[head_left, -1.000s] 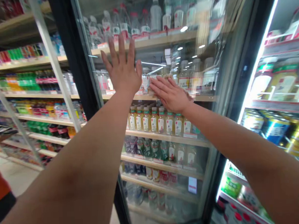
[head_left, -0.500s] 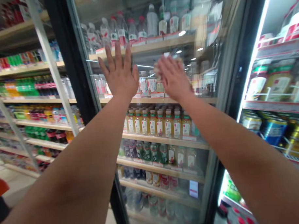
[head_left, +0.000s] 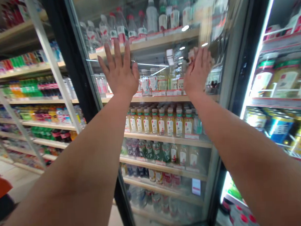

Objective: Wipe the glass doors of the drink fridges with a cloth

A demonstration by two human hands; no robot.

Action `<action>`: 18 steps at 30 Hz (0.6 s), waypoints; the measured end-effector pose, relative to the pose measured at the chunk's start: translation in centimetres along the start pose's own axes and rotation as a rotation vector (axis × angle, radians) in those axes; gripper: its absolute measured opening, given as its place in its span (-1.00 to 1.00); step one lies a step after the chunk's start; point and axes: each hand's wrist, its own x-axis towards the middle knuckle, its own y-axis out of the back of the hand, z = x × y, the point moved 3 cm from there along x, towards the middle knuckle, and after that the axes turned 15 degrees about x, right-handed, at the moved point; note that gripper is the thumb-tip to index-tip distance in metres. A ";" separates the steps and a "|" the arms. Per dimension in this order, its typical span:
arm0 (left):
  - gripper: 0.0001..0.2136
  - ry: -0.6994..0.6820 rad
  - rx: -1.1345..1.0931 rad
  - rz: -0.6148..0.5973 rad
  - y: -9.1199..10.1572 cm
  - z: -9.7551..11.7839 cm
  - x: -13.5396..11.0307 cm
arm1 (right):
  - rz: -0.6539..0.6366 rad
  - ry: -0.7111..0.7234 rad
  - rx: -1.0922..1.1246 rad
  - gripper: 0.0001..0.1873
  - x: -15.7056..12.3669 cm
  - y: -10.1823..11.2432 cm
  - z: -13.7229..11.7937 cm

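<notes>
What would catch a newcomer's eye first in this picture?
First, probably, the two bare hands up at a glass door: the left hand spread wide, the right hand holding a crumpled cloth to the pane. Behind the glass, below the hands, a row of yellow bottles stands on a shelf. On the right, a white light strip glows.
</notes>
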 end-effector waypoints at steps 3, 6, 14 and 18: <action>-0.36 -0.002 0.007 -0.013 0.0 0.0 0.0 | -0.123 0.057 -0.037 -0.34 -0.4 -0.8 -1.1; -0.37 0.004 -0.005 -0.009 0.1 0.1 -0.1 | -0.544 0.399 -0.004 -0.37 -0.9 -1.2 -3.4; -0.37 -0.012 0.008 -0.019 0.3 0.2 -0.2 | -0.287 0.085 -0.073 -0.32 0.8 -1.4 -5.9; -0.38 -0.014 0.016 0.002 0.3 0.1 -0.2 | -0.541 0.429 -0.022 -0.34 0.8 -2.1 -6.6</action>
